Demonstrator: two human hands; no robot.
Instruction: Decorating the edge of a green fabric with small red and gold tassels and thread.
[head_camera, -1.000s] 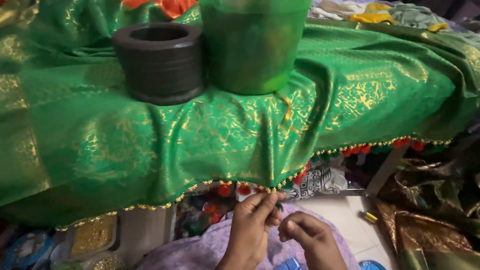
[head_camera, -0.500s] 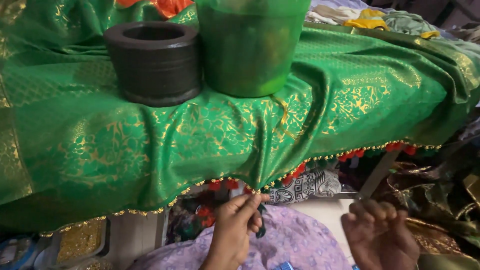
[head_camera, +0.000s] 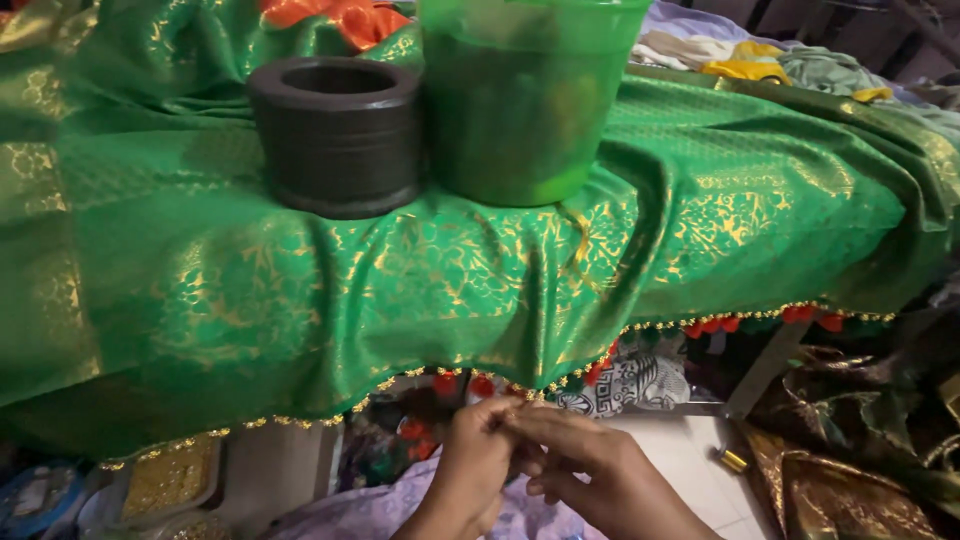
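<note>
Pale tiled floor (head_camera: 690, 470) below, cluttered with fabrics; crumpled clothes (head_camera: 760, 60) heaped behind.

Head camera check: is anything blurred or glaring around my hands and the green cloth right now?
Head view: left hand and right hand are slightly motion-soft at the beaded hem; the green cloth shows gold sheen, not blown out; the black ring and green bucket look sharp; below the cloth it is dim.
</note>
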